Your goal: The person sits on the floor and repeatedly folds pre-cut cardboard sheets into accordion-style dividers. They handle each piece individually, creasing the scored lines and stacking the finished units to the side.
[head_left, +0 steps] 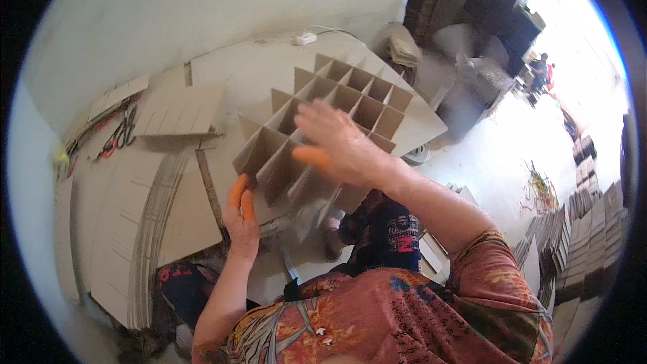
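Note:
A cardboard divider grid (367, 104), built of interlocked brown strips with many square cells, stands on the table in front of me. My right hand (344, 148) lies across its near part, palm down, fingers stretched out and the thumb apart. At the grid's near left corner is my left hand (242, 226), its fingers extended and their tips against or very close to the cardboard. Orange coverings show on some fingertips of both hands. Under my right hand, part of the grid is hidden, and its near edge is blurred.
Slotted cardboard strips (182, 109) lie at the left, near black-and-orange scissors (120, 136). A stack of cardboard sheets (145, 243) stands closer to me. A white power socket (305, 39) sits by the wall. Fans (472, 61) stand beyond the table; more cardboard stacks (586, 243) are at right.

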The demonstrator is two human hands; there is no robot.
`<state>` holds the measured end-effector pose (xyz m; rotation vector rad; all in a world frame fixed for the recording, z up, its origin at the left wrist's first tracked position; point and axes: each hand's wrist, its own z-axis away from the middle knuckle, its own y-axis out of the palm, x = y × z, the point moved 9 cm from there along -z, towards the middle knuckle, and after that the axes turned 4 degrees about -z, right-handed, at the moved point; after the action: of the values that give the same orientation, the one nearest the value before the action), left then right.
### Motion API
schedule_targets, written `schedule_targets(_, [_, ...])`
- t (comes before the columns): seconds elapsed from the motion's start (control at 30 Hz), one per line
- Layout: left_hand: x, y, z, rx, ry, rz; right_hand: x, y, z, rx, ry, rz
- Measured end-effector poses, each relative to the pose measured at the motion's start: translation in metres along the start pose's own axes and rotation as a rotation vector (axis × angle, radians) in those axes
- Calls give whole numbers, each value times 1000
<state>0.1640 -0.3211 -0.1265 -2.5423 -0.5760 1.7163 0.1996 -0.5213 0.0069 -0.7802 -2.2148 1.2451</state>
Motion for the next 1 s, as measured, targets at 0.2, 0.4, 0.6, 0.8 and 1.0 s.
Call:
schedule_targets(0.2, [-19,25,10,154,50,171,-150,-70,98,-562,705,92])
schedule_targets(0.4, [-47,83,55,535,189,221,-85,8,78,-152,887,-550])
schedule_targets(0.6, [-62,105,88,729,371,12,-56,49,89,29,807,-784])
schedule_targets(0.8, [36,58,70,404,78,19,-61,-31,143,-307,758,-1090])
schedule_targets(1.0, [66,61,88,469,54,-104,-73,-168,262,-926,737,-586])
